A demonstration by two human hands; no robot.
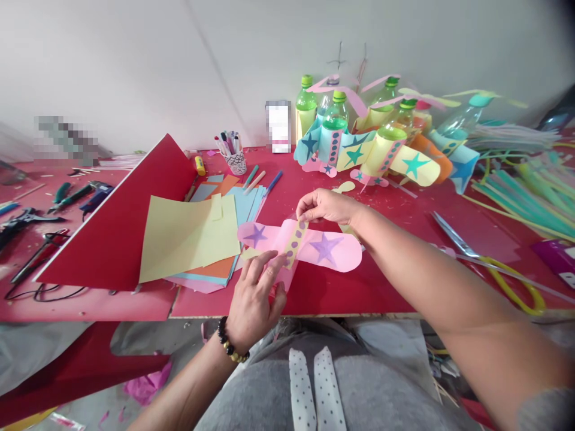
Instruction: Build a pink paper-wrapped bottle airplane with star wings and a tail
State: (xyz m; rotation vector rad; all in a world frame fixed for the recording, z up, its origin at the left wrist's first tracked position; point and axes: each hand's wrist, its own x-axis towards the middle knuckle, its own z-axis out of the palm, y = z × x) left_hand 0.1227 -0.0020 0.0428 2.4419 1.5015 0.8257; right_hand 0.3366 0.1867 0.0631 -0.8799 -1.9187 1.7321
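Observation:
A pink paper airplane shape with rounded wings and purple stars lies in front of me over the red table. Across its middle runs a yellow paper strip with purple dots. My right hand pinches the strip's far end between thumb and fingertips. At the near end, my left hand has its fingertips on the strip, with the thumb curled in against the pink paper below. Whether a bottle sits inside the pink paper is hard to make out.
Decorated bottle airplanes stand at the back right. Scissors lie to the right, near coloured strips. Left are paper sheets, a leaning red board, a pen cup and pliers. A phone leans on the wall.

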